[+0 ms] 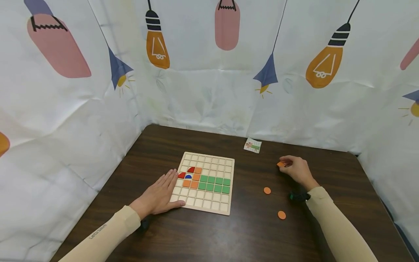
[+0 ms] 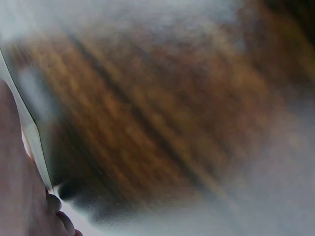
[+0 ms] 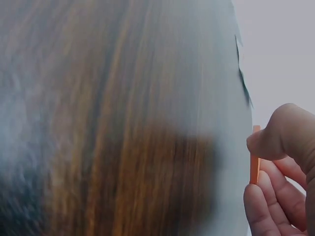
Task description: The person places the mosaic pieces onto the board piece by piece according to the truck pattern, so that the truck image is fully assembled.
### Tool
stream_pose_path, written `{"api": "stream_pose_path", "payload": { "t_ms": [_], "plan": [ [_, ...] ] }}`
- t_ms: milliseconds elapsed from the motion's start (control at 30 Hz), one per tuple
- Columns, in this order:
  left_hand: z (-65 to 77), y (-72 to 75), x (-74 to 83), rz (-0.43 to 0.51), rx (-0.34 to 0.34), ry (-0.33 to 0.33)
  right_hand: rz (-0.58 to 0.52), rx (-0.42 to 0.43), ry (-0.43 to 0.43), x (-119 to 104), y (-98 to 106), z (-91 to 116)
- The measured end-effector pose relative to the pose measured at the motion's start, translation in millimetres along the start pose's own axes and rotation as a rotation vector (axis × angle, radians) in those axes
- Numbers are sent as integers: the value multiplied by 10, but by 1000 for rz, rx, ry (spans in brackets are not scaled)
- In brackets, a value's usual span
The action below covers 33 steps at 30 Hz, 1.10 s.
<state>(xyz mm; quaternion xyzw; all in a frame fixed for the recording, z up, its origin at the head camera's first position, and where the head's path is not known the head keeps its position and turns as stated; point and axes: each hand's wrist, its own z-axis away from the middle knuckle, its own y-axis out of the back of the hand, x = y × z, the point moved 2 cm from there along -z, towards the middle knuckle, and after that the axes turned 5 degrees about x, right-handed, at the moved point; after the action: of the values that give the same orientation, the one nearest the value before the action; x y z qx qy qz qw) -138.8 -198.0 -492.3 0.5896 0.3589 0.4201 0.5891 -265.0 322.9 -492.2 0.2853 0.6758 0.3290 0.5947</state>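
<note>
A wooden grid board (image 1: pixel 206 207) lies on the dark table, with green squares (image 1: pixel 214 183), orange squares (image 1: pixel 194 184), red quarter-round tiles (image 1: pixel 191 169) and a blue half-round tile (image 1: pixel 188 177) in its cells. My left hand (image 1: pixel 160 193) rests flat along the board's left edge, fingers straight and thumb at its near corner. To the right of the board, my right hand (image 1: pixel 296 170) pinches a thin orange tile (image 3: pixel 255 169) between thumb and fingers, just above the table. The fingers partly cover that tile.
Two orange discs (image 1: pixel 267 190) lie between the board and the right forearm. At the back of the table is a small printed card (image 1: pixel 252 145) with a coloured grid picture. A white printed cloth (image 1: pixel 203 98) hangs behind and to the left.
</note>
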Motion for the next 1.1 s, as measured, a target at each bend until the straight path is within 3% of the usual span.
{"api": "stream_pose_path", "payload": {
  "t_ms": [233,633,1100],
  "plan": [
    [28,-2,-10,16,-4,-3,-5,20,35,-128,-43,27],
    [37,13,-15,34,71,-41,-41,29,96,-441,-76,41],
    [37,40,-10,31,8,-7,-62,28,147,-778,-252,-45]
  ]
}}
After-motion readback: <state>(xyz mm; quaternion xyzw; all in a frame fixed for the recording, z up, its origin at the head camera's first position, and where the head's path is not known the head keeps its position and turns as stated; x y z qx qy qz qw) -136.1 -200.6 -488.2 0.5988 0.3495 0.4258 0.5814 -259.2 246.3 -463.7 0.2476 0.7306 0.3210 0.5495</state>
